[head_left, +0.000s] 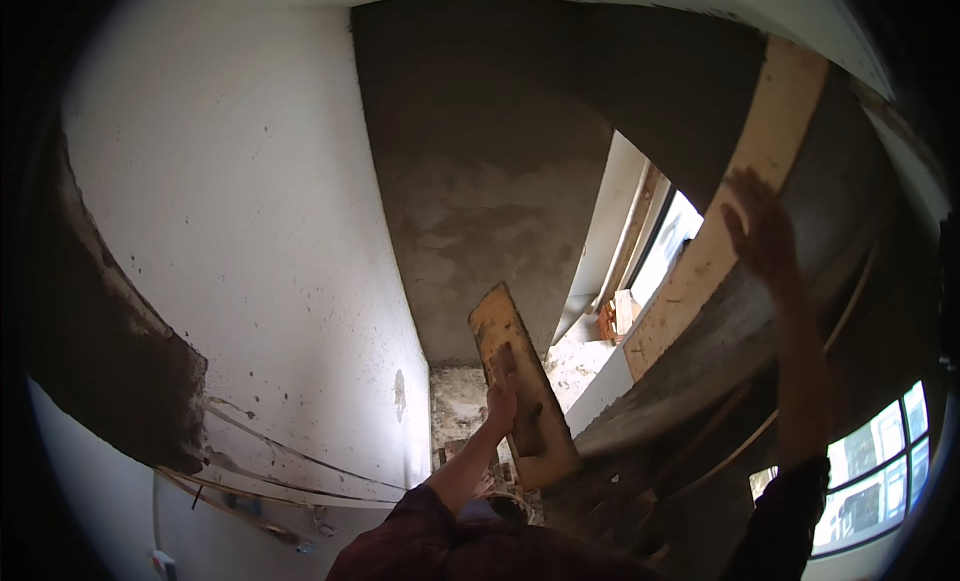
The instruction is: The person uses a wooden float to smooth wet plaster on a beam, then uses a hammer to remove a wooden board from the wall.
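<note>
My left hand (502,403) is closed round the handle of a long, yellowish plastering float (552,421) smeared with grey. The float is held out in front of me, tilted, with its handle side toward me. On the right, my raised right hand (760,226) is at a long pale wooden board (690,266) that runs up along the grey-plastered wall. Its thumb stands apart from the fingers, which lie over the board; the fingertips are slightly blurred. Whether it presses on the board cannot be made out.
A white wall (270,241) with dark specks stands at left, meeting a dark plastered wall (480,151) ahead. Right of that is a window opening (665,241) with orange-red bricks (612,321) on its sill. A larger window (875,476) shows at lower right.
</note>
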Demonstrator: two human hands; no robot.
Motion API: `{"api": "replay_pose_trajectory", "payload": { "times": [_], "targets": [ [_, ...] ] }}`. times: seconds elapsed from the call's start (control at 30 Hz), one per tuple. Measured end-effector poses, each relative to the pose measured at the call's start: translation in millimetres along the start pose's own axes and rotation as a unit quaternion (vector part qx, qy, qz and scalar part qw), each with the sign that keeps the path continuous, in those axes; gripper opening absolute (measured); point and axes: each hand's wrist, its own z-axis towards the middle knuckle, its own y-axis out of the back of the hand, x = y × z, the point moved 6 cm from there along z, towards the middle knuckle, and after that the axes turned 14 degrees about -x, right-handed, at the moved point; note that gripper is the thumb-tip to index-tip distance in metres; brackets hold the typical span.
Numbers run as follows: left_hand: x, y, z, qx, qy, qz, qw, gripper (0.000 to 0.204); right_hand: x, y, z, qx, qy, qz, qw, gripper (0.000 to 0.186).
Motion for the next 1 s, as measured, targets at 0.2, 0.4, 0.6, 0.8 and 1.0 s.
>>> {"api": "replay_pose_trajectory", "payload": {
  "times": [0.2, 0.4, 0.6, 0.8, 1.0],
  "targets": [
    [20, -4, -26, 0.050, 0.250, -0.169, 0.952, 0.037, 65, 48, -301, 0.154, -0.297, 0.107, 0.936, 0.029],
    [54, 51, 29, 0.126, 0.251, -0.164, 0.946, 0.038, 258, 116, -768, 0.553, -0.609, 0.126, 0.555, 0.043],
    [-30, 153, 5, 0.389, 0.222, -0.059, 0.892, 0.050, 414, 220, -809, 0.464, -0.786, 0.165, 0.374, 0.045],
    [-86, 229, 58, 0.360, 0.208, -0.211, 0.885, 0.049, 424, 224, -768, 0.298, -0.895, 0.187, 0.274, 0.048],
    [-98, 210, 39, 0.195, 0.056, -0.116, 0.972, 0.042, 321, 165, -714, 0.093, -0.941, 0.201, 0.255, 0.051]
  ]
}}
